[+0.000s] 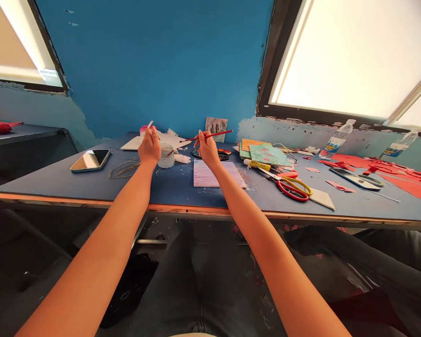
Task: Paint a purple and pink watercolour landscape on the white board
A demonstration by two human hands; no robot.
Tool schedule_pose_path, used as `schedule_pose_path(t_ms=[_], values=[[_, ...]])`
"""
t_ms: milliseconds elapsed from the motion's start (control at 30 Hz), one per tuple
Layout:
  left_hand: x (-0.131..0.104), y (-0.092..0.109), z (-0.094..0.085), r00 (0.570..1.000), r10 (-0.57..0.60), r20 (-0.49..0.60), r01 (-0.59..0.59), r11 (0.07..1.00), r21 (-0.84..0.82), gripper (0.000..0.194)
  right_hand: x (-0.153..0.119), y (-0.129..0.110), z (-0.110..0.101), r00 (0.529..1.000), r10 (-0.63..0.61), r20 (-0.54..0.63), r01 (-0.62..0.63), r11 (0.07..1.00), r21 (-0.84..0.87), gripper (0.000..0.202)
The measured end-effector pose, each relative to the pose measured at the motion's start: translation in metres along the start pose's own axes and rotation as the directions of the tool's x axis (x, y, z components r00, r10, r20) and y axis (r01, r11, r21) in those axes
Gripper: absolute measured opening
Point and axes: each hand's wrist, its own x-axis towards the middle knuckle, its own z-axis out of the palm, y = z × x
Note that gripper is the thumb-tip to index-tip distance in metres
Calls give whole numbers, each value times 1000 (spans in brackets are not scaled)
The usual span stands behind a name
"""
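Observation:
My right hand (207,147) pinches a thin red paintbrush (219,134), held nearly level with its tip pointing left. Below that wrist lies a small panel painted in purple and pink streaks (207,175). A paint palette (225,152) with dark and orange-red patches sits behind the wrist, partly hidden. My left hand (149,146) is closed around a small white strip (150,124), whose end sticks up above the fingers; the rest of it is hidden. Just right of this hand stands a clear jar of cloudy water (166,159), beside a crumpled white tissue (182,159).
A phone (90,160) and thin cords (124,169) lie left. To the right are stacked painted panels (266,154), a yellow tube (259,165), scissors (294,187), red paper scraps (354,164) and a water bottle (337,139). A person's leg (351,252) shows under the table.

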Motion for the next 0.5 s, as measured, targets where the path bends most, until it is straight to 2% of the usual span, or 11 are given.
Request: schedule_pose_path(t_ms=[100,200,333,500], values=[[0,0,0,1000,-7,14,7,1000,-5,43,-3,-11,2,996,-58,62,51,992,112,49],[3,-3,1,1000,-26,11,26,999,-21,44,-6,-15,5,988,-100,114,82,985,152,51],[6,-6,3,998,-62,16,63,997,-43,45,-8,-12,10,979,-40,200,25,997,77,44],[6,-6,4,998,-53,40,55,998,-44,42,-10,-11,14,956,23,292,-36,999,39,33]])
